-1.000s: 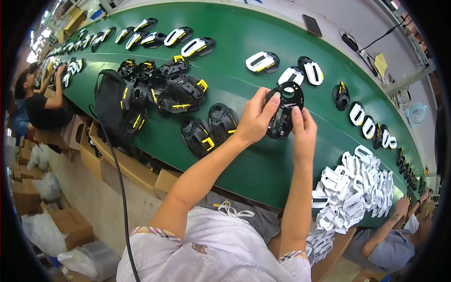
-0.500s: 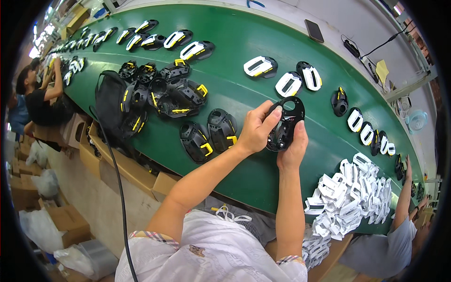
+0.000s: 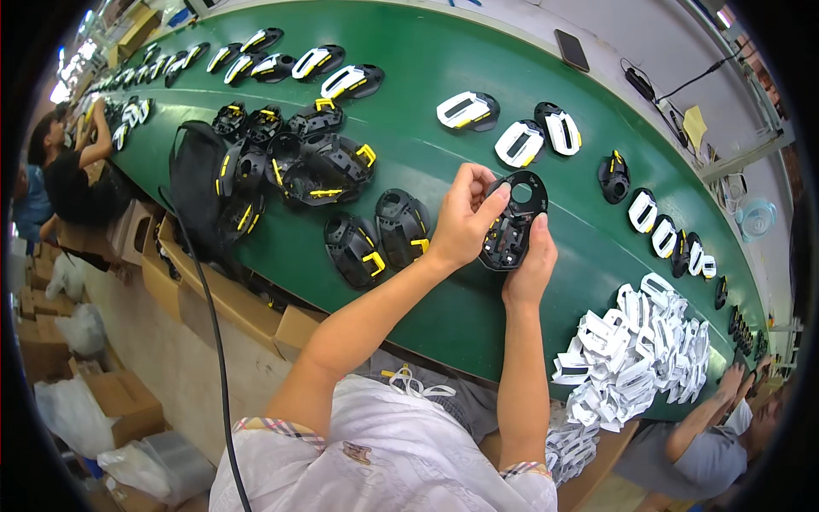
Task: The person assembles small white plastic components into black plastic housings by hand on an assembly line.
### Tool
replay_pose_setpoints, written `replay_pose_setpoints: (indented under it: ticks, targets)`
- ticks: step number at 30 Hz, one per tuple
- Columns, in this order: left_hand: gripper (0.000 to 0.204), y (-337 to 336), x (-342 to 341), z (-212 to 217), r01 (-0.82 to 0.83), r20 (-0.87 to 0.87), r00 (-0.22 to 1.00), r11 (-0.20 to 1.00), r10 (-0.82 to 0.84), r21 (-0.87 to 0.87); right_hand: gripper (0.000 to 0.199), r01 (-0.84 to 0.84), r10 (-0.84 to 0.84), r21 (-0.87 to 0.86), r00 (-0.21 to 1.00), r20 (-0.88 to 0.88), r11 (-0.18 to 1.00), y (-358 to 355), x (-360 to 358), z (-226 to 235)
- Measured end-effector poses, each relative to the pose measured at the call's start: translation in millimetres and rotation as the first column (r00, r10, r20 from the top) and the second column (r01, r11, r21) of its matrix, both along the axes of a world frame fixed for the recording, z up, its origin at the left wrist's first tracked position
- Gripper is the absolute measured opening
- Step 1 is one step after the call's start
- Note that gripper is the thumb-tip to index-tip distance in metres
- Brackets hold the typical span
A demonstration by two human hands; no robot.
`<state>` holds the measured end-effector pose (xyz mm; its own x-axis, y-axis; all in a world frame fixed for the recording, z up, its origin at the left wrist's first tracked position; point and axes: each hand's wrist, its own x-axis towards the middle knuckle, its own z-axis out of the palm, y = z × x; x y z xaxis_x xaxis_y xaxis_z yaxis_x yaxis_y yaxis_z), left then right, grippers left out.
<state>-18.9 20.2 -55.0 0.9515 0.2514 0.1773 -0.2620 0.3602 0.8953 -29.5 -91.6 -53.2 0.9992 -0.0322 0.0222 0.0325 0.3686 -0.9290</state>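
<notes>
Over the green work surface, my left hand [image 3: 465, 218] and my right hand [image 3: 531, 266] hold one black plastic housing [image 3: 507, 241] between them. It has a round hole at its far end and an open hollow with small inner parts facing up. My left fingers curl round its upper left edge, with the thumb near the hole. The right hand grips its lower right side, thumb along the edge. Left of my hands lie two black housings with yellow clips [image 3: 401, 224] [image 3: 351, 247]. Beyond my hands are several housings fitted with white covers [image 3: 519, 143].
A heap of white plastic covers [image 3: 636, 350] lies right of my right forearm. More black housings [image 3: 324, 166] and a black bag [image 3: 198, 175] sit at left. A black cable [image 3: 209, 299] hangs at left. Co-workers [image 3: 691, 435] sit on both sides; a phone [image 3: 572, 49] rests behind.
My left hand has shifted slightly up, its fingers now further over the housing's edge. The housing is tilted a little differently. The co-worker at right has drawn an outstretched arm back.
</notes>
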Motion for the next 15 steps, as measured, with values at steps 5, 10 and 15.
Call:
replay_pose_setpoints:
  ticks: [5, 10, 15]
  targets:
    - [0.02, -10, -6, 4, 0.066, 0.015, 0.998, 0.98, -0.064, -0.189, 0.031, 0.059, -0.062, 0.1, 0.998, 0.026, 0.993, 1, -4, 5]
    - [0.019, -5, -1, 1, 0.127, 0.007, 0.992, 0.98, -0.128, -0.155, 0.029, 0.079, -0.078, -0.005, 0.993, 0.089, 0.997, -8, 4, -13]
    - [0.02, -2, -3, 2, 0.072, -0.037, 0.997, 0.993, -0.069, 0.09, 0.024, 0.012, -0.01, -0.045, 0.999, 0.036, 0.999, -14, 5, -12]
